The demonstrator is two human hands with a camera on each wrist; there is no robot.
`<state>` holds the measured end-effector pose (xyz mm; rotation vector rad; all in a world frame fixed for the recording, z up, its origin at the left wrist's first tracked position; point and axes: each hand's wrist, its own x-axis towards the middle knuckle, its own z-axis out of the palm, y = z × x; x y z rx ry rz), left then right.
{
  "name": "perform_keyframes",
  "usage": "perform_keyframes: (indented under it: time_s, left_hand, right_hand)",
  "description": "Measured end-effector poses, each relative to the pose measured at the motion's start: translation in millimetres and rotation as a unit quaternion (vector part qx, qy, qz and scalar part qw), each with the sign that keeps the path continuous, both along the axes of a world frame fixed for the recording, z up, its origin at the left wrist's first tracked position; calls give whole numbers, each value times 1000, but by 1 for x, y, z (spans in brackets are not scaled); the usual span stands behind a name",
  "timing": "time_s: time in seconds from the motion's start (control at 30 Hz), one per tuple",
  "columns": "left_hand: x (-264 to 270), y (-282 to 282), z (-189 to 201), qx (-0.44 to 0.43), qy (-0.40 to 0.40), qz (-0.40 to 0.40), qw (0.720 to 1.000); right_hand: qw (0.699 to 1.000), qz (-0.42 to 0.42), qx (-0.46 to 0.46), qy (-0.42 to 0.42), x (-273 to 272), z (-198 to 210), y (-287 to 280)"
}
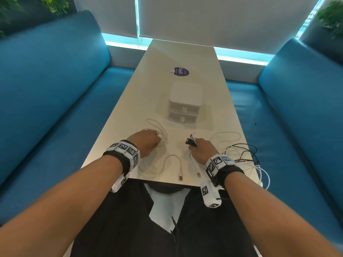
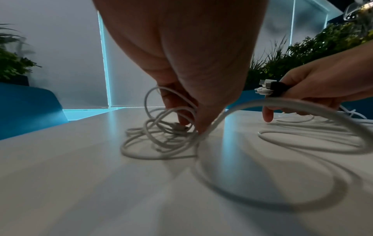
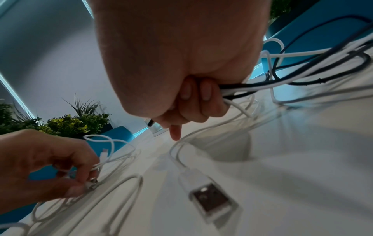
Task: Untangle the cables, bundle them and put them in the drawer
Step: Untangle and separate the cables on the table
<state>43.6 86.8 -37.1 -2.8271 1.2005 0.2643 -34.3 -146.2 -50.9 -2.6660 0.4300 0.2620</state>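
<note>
White and black cables lie tangled on the near end of a white table [image 1: 181,52]. My left hand [image 1: 148,141] reaches down into a loose coil of white cable [image 2: 159,140] and pinches a plug end [image 3: 91,183] of it against the table. My right hand [image 1: 201,149] grips a bunch of black and white cable plugs [image 1: 191,140], which stick out of the fist [image 2: 268,91]; its little finger points down. Their cords [image 3: 302,76] trail off to the right edge. A white two-drawer box [image 1: 184,104] stands behind the hands, both drawers closed.
Two loose USB plugs [image 1: 180,178] [image 3: 210,201] lie by the table's near edge. More black and white cable [image 1: 246,154] hangs over the right corner. A dark round sticker [image 1: 181,71] is on the table beyond the box. Blue benches [image 1: 46,89] flank the table.
</note>
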Motion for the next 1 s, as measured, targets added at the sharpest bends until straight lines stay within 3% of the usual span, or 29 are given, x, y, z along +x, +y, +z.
perform_keyframes:
  time_s: [0.17, 0.27, 0.4, 0.57, 0.7, 0.83, 1.0]
  left_hand:
    - [-1, -7, -4, 15, -34, 22, 999]
    - [-1, -11, -8, -65, -3, 72, 995]
    - [-1, -18, -11, -277, 67, 140, 948]
    - [-8, -40, 0, -436, 181, 166, 866]
    - [-11, -49, -3, -479, 194, 169, 839]
    - [-12, -49, -10, -524, 226, 217, 792]
    - [-5, -53, -12, -512, 248, 237, 788]
  right_hand:
    - [999, 12, 28, -24, 4, 5, 3]
    - [998, 23, 44, -34, 6, 8, 11]
    - [995, 24, 80, -57, 8, 11, 19]
    - [982, 21, 152, -112, 10, 17, 28]
    - [965, -8, 217, -145, 10, 15, 29]
    - [953, -7, 269, -141, 9, 12, 26]
    - [947, -21, 283, -149, 14, 1, 30]
